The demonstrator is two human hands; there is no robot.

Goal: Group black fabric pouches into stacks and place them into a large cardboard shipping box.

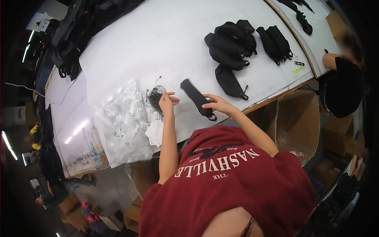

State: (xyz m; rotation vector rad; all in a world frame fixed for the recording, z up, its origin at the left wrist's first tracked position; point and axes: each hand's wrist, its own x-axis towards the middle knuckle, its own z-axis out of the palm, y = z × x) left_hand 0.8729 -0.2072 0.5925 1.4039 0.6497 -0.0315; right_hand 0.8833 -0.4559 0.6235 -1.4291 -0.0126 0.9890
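My right hand (217, 104) grips a narrow black fabric pouch (193, 96) near its lower end, where a small loop sticks out. The pouch lies slanted just above the white table. My left hand (169, 102) is beside a tangle of thin black cords (154, 96), its fingers apart and pointing toward the pouch; no object shows in it. Left of the tangle spreads a heap of clear plastic bags (122, 122). Small white printed cards (155, 132) lie next to the bags, by my left forearm.
Black pouches are piled (231, 43) at the far right, with one single pouch (229, 83) nearer me. Beyond are more pouches (274, 43), black snips (299, 63) and a yellow item (298, 70). Dark fabric (75, 39) covers the far left. A lined carton (296, 118) stands below the table edge. Another person (341, 85) is at right.
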